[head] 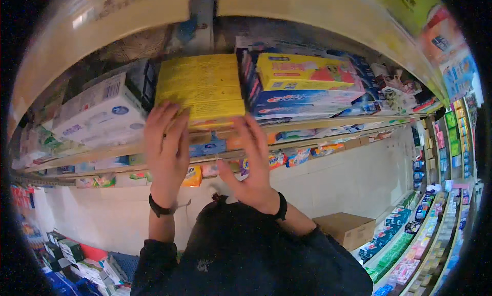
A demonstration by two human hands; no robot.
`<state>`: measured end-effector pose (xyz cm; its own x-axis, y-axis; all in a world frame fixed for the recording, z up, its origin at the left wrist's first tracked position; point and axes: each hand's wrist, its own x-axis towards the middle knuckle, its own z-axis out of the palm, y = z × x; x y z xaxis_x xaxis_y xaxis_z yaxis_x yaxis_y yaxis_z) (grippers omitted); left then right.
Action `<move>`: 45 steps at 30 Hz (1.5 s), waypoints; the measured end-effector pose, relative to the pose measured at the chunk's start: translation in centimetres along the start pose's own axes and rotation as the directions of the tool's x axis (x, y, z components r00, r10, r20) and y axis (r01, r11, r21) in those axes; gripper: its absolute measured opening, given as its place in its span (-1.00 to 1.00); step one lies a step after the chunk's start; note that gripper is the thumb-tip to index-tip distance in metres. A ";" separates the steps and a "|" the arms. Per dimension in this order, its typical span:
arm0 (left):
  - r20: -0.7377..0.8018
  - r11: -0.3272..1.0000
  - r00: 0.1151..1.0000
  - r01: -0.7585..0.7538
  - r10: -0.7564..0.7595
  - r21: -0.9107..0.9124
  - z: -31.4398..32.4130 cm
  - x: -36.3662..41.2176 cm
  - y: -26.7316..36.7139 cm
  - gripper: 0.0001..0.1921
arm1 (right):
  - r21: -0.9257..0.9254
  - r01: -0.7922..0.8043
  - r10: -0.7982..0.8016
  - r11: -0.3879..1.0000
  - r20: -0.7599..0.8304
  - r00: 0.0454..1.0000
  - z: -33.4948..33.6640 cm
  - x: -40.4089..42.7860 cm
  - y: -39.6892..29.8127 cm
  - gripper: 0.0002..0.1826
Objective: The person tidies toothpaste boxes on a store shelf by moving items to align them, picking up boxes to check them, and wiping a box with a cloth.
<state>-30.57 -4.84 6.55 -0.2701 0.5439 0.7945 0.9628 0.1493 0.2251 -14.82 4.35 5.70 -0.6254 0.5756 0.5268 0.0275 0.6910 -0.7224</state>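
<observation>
A block of yellow cartons (200, 84) lies side by side on the upper shelf in front of me. My left hand (167, 142) is at its front left corner, fingers apart, fingertips over the edge. My right hand (250, 165) is at the front right corner, thumb spread from the fingers; the fingertips look blurred. Whether either hand grips the cartons or only touches them cannot be told. Right of the block, a yellow carton with a strawberry picture (307, 71) rests on blue and white Crest toothpaste boxes (292, 103). White boxes (103, 111) stand left of it.
The wooden shelf edge (323, 123) runs below the hands, with a lower row of colourful packets (298, 157) beneath. A board overhangs the shelf above. At the lower right are a cardboard box (346, 230) and shelves of packaged goods; more boxes (71, 250) lie lower left.
</observation>
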 end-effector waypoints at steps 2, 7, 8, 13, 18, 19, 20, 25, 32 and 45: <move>-0.007 0.998 0.998 0.055 -0.055 0.026 0.6 0.4 0.8 -0.68 | 0.068 0.016 -0.018 0.998 0.029 0.999 -0.8 0.0 0.6 -0.28; -0.060 0.989 0.991 0.121 -0.116 0.080 0.9 -0.3 3.1 -0.58 | 0.158 -0.005 0.001 0.987 0.027 1.000 -2.9 -0.7 1.2 -0.35; -0.130 0.986 0.980 0.156 -0.148 0.059 1.3 -0.4 3.6 -0.60 | 0.211 0.025 -0.033 0.977 0.034 0.999 -3.2 -1.1 1.7 -0.38; -0.195 0.938 0.920 0.320 -0.341 -0.130 2.9 0.0 8.9 -0.60 | 0.242 0.203 -0.202 0.949 -0.028 0.979 -8.8 -1.5 3.5 -0.59; -0.263 0.954 0.919 0.298 -0.295 -0.032 5.4 1.9 11.4 -0.56 | 0.127 0.290 -0.247 0.949 -0.275 0.929 -13.5 0.0 5.7 -0.72; -0.303 0.955 0.910 0.298 -0.283 0.002 5.7 2.3 11.7 -0.54 | 0.125 0.275 -0.228 0.953 -0.300 0.926 -14.1 0.3 6.1 -0.74; -0.383 0.962 0.883 0.258 -0.271 -0.086 6.3 2.1 11.7 -0.50 | 0.134 0.265 -0.219 0.955 -0.284 0.933 -14.9 0.6 6.2 -0.77; -0.325 0.928 0.870 0.328 -0.370 -0.176 5.9 3.4 14.0 -0.43 | 0.003 0.316 -0.297 0.949 -0.335 0.894 -18.0 2.8 7.0 -0.68; -0.197 0.847 0.857 0.386 -0.476 -0.366 7.7 6.2 15.4 -0.31 | -0.309 0.256 -0.306 0.916 -0.127 0.943 -18.4 6.9 7.0 -0.31; -0.129 0.958 0.953 0.258 -0.274 -0.125 6.3 6.5 14.5 -0.31 | -0.376 0.173 -0.271 0.910 -0.225 0.936 -15.8 5.9 6.0 -0.29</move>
<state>-18.31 6.08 11.48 -0.5213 0.3707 0.7687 0.8522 0.1799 0.4913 -6.03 18.74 11.55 -0.4175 0.4500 0.7894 0.2098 0.8930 -0.3981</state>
